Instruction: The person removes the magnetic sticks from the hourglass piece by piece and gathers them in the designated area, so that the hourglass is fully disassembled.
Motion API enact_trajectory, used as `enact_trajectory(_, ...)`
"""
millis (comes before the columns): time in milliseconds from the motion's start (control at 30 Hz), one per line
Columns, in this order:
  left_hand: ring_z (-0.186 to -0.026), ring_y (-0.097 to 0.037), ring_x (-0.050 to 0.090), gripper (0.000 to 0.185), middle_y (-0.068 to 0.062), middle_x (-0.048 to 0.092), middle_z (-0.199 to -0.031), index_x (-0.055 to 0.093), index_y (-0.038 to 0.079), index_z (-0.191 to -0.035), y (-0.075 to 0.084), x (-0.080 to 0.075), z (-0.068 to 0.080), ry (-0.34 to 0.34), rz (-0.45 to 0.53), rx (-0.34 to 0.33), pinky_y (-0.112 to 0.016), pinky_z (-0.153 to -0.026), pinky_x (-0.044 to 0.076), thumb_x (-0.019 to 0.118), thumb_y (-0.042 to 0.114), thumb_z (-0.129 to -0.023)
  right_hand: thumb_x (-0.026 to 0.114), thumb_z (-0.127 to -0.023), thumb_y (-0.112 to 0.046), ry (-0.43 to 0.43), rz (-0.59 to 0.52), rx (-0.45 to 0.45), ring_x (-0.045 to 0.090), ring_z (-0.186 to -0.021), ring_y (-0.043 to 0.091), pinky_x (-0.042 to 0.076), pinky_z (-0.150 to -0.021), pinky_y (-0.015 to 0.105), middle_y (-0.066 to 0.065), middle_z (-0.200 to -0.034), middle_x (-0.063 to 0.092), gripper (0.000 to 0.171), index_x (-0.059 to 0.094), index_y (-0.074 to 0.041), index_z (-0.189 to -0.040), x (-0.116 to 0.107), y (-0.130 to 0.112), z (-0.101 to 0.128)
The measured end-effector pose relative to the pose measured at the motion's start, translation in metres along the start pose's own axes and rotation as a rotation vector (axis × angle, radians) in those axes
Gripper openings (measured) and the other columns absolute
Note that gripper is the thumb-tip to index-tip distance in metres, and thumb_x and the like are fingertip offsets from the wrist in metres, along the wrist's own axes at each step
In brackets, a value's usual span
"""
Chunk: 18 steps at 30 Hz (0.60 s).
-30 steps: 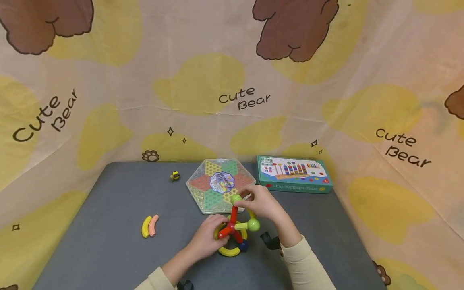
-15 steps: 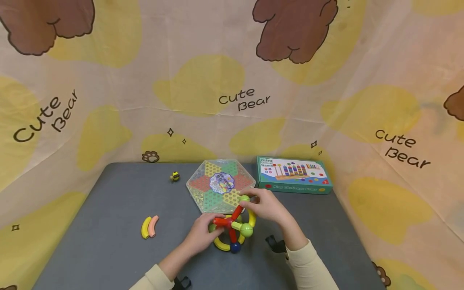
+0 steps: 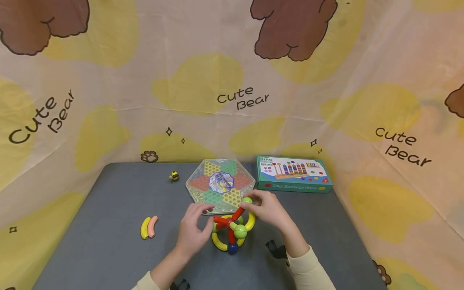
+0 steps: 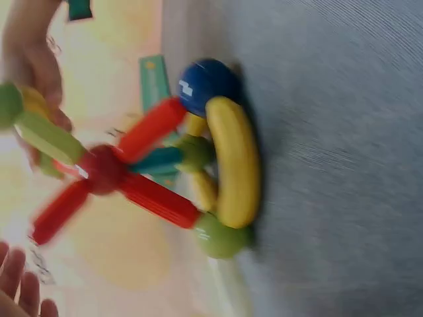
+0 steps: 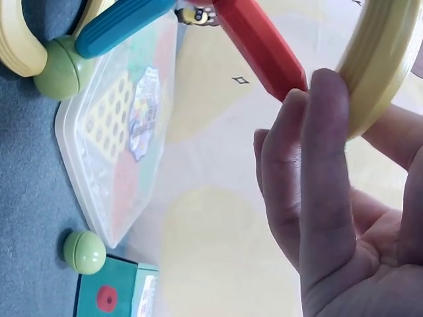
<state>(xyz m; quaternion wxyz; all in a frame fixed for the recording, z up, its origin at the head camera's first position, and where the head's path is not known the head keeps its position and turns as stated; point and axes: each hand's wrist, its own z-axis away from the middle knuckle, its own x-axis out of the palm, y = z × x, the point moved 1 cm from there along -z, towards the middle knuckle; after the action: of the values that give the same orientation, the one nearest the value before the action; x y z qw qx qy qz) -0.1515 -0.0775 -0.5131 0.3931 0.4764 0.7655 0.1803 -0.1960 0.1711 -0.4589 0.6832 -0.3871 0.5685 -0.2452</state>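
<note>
A magnetic stick-and-ball construction [image 3: 230, 222] stands on the table. Yellow curved pieces form its base, along with green balls and a blue ball [image 3: 233, 248]. Above that, a red hub ball [image 4: 106, 170] joins red, light green and teal rods. My right hand [image 3: 266, 207] pinches a green ball [image 3: 247, 200] at the upper end of a red rod and a yellow curved rod [image 3: 251, 221]; the fingers mostly hide this ball in the right wrist view. My left hand [image 3: 193, 231] is beside the construction with fingers spread, its thumb near the tip of a red rod.
Behind the construction lies a hexagonal Chinese checkers box [image 3: 222, 183]. A green Ring Challenge Game box [image 3: 294, 174] is at the back right. Yellow and pink curved pieces [image 3: 153, 226] lie left, a small bee figure [image 3: 175, 176] farther back. Another green ball [image 5: 84, 252] rests on the table.
The construction has turned and now stands with its red rods tilted differently. My left hand has let go and drawn back left. My right hand keeps its pinch on the upper green ball.
</note>
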Motion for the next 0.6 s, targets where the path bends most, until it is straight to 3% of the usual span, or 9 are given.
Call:
enact_trajectory(133, -0.104, -0.015, 0.056, 0.037, 0.005, 0.068, -0.113, 0.069, 0.018, -0.119, 0.024, 0.002, -0.001, -0.103, -0.006, 0.195, -0.037, -0.088, 0.047, 0.081, 0.028, -0.086, 0.078, -0.089, -0.034, 0.029, -0.023, 0.043, 0.065, -0.060, 0.016, 0.055, -0.056, 0.034, 0.006, -0.094, 0.072, 0.034, 0.073, -0.011, -0.114, 0.003, 0.000, 0.001)
enact_trajectory(233, -0.106, -0.015, 0.055, 0.050, 0.005, 0.067, -0.117, 0.068, 0.018, -0.122, 0.037, 0.009, -0.001, -0.166, -0.082, 0.288, -0.042, -0.090, 0.047, 0.079, 0.049, -0.085, 0.078, -0.089, -0.036, 0.043, -0.050, 0.069, 0.065, -0.056, 0.018, 0.058, -0.058, 0.040, 0.009, -0.095, 0.072, 0.035, 0.072, -0.010, -0.113, 0.005, 0.000, 0.003)
enact_trajectory(300, -0.104, -0.015, 0.056, 0.052, 0.005, 0.067, -0.116, 0.070, 0.018, -0.120, 0.042, 0.013, -0.001, -0.179, -0.135, 0.331, -0.042, -0.090, 0.047, 0.081, 0.051, -0.082, 0.078, -0.089, -0.037, 0.048, -0.059, 0.076, 0.065, -0.056, 0.018, 0.059, -0.060, 0.044, 0.010, -0.097, 0.072, 0.036, 0.072, -0.010, -0.112, 0.005, 0.000, 0.003)
enact_trajectory(433, -0.095, -0.014, 0.061, 0.045, 0.005, 0.070, -0.107, 0.073, 0.015, -0.112, 0.048, 0.019, -0.002, -0.164, -0.193, 0.359, -0.035, -0.083, 0.051, 0.089, 0.036, -0.076, 0.078, -0.089, -0.037, 0.029, -0.073, 0.075, 0.066, -0.058, 0.017, 0.060, -0.060, 0.041, 0.012, -0.099, 0.071, 0.037, 0.071, -0.009, -0.113, 0.005, -0.001, 0.005)
enact_trajectory(600, -0.080, -0.007, 0.066, 0.037, 0.003, 0.071, -0.102, 0.070, 0.012, -0.109, 0.051, 0.022, 0.003, -0.182, -0.138, 0.287, -0.022, -0.070, 0.055, 0.087, 0.018, -0.076, 0.075, -0.092, -0.031, -0.096, -0.093, -0.012, 0.070, -0.066, 0.017, 0.060, -0.062, 0.039, 0.013, -0.108, 0.070, 0.042, 0.067, -0.008, -0.126, -0.003, -0.001, 0.003)
